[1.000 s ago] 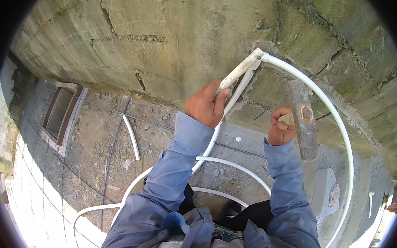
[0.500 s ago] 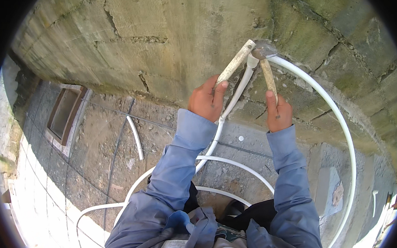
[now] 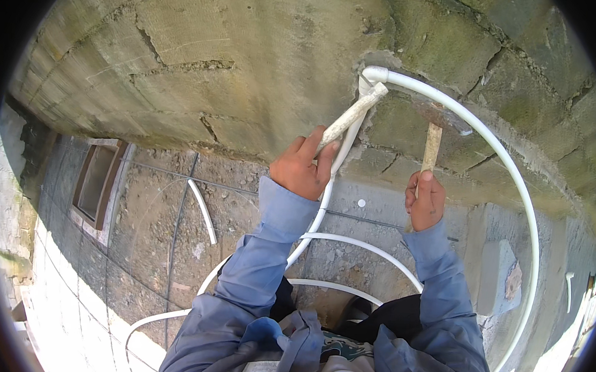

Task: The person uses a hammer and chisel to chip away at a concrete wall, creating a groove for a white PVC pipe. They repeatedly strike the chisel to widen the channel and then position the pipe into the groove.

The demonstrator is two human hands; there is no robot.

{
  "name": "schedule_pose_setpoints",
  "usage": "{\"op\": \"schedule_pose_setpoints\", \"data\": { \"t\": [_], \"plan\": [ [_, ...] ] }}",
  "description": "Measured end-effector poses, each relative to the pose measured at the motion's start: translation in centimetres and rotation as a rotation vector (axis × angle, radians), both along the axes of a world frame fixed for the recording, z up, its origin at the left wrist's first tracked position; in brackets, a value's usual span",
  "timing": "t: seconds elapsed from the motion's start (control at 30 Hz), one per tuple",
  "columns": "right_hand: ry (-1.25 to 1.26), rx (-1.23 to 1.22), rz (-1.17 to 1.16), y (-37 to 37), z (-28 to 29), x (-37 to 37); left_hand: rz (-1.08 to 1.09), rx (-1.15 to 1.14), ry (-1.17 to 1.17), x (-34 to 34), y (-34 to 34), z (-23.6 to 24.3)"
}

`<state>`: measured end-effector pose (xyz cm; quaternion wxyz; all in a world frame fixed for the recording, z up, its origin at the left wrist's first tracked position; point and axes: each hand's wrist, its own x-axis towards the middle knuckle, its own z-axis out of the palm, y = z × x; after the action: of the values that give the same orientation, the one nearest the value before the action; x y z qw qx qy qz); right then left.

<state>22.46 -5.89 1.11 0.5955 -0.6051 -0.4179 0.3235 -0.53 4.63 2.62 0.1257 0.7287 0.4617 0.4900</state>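
My left hand (image 3: 302,163) is closed around a pale, dirt-caked stick (image 3: 356,113), whose upper end rests by the bend of a white plastic pipe (image 3: 452,101) at the block wall. Whether the stick touches the pipe I cannot tell. Farther right, my right hand (image 3: 426,198) grips a hammer (image 3: 432,147) by its wooden handle. The hammer's metal head is smeared by motion and appears just below the curving pipe. From the bend, a second length of white pipe (image 3: 327,187) runs down along the wall between my forearms.
A stained, cracked block wall (image 3: 284,57) rises ahead. On the rough ground lie a short piece of white pipe (image 3: 202,211), thin dark rods (image 3: 176,227) and more curved white pipe (image 3: 369,247). A framed box opening (image 3: 98,183) sits at left, a concrete block (image 3: 498,281) at right.
The hammer has swung away from the pipe bend to the right, its head now blurred. My left hand and the stick have shifted slightly left and down, baring the bend.
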Motion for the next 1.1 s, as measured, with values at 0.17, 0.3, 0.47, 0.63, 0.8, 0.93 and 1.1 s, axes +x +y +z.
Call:
{"op": "schedule_pose_setpoints", "data": {
  "t": [0.17,0.3,0.47,0.63,0.8,0.93,1.1],
  "plan": [
    [0.019,0.059,0.041,0.9,0.1,-0.8,0.037,0.084,-0.012,0.0,1.3,0.4],
    [-0.053,0.133,0.059,1.2,0.6,-1.0,0.036,0.002,-0.039,0.7,0.3,1.4],
    [-0.049,0.383,0.027,2.7,3.3,-1.8,0.026,0.027,-0.058,0.5,0.5,1.4],
    [-0.003,0.487,0.001,3.9,4.6,-2.8,0.007,0.005,-0.019,0.3,0.7,1.8],
    [0.015,0.353,0.041,3.7,6.0,-3.3,0.067,0.005,0.024,0.8,0.8,1.8],
    [0.047,0.667,-0.015,3.8,6.0,-4.6,0.097,0.019,0.033,1.4,0.1,2.0],
    [0.198,0.573,-0.045,3.7,2.9,-6.0,0.109,0.027,0.033,1.9,-0.2,1.9]
  ]
}}
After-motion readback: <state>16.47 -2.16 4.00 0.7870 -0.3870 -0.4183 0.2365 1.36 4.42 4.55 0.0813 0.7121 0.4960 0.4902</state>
